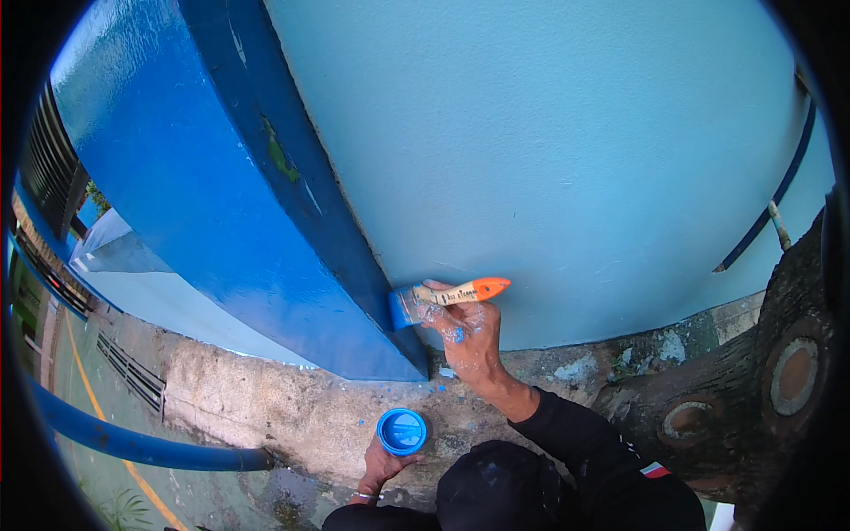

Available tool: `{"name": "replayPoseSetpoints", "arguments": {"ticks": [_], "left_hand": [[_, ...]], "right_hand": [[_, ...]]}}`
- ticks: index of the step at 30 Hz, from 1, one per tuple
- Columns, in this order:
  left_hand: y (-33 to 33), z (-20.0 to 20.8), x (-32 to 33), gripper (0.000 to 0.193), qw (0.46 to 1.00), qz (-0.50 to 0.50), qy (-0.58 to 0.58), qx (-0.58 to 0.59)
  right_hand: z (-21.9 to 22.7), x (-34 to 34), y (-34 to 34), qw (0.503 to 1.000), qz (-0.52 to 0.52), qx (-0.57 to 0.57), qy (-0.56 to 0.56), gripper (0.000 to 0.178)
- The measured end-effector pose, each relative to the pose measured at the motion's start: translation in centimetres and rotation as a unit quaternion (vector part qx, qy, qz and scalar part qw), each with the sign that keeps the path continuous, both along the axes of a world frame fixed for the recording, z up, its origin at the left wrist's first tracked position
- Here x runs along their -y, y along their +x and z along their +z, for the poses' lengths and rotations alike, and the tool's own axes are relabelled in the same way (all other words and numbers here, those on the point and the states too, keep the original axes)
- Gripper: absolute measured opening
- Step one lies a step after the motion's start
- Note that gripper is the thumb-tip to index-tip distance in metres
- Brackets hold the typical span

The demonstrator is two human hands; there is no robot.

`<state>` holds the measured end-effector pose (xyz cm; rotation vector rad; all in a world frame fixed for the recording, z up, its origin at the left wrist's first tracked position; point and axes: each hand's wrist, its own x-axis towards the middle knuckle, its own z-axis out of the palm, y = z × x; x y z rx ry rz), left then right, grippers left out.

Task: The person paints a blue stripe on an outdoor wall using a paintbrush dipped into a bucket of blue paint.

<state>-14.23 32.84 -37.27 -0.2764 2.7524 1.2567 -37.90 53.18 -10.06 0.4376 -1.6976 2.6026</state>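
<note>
My right hand (471, 341), spattered with blue paint, is closed round a paintbrush (456, 293) with a pale wooden handle and an orange end. The brush's blue-coated bristles press against the narrow dark-blue side of a pillar (359, 265), close to its lower end. Below and to the left, my left hand (383, 462) grips a small blue tub (402, 432) by its side. Some blue paint lies inside the tub. Bright, glossy blue covers the broad face of the pillar (221, 195), while a green patch shows on its darker side.
A light-blue wall (531, 159) rises beside the pillar above a rough concrete ledge (239, 380). At right stands a thick tree trunk (708, 403) with cut limbs. A blue pipe rail (159, 445) curves at lower left, near a floor grate (130, 372).
</note>
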Motion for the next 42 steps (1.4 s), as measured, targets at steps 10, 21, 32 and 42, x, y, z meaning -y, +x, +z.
{"name": "replayPoseSetpoints", "arguments": {"ticks": [10, 21, 32, 42], "left_hand": [[-0.3, 0.7, 0.4, 0.106, 0.999, -0.004, 0.048, 0.011], [-0.8, 0.5, 0.5, 0.119, 0.991, 0.0, 0.13, 0.005], [-0.8, 0.5, -1.5, 0.118, 0.974, 0.079, 0.194, -0.089], [-1.1, -1.5, -1.7, 0.109, 0.973, 0.091, 0.152, -0.147]], "right_hand": [[3.1, -1.7, -0.3, 0.946, 0.099, 0.135, -0.278, 0.03], [-11.7, 0.8, 0.0, 0.853, 0.078, 0.437, -0.276, 0.019], [-15.7, -1.3, 0.6, 0.941, -0.048, 0.332, -0.049, 0.031], [-5.0, 0.1, 1.8, 0.992, -0.078, -0.096, 0.036, 0.029]]}}
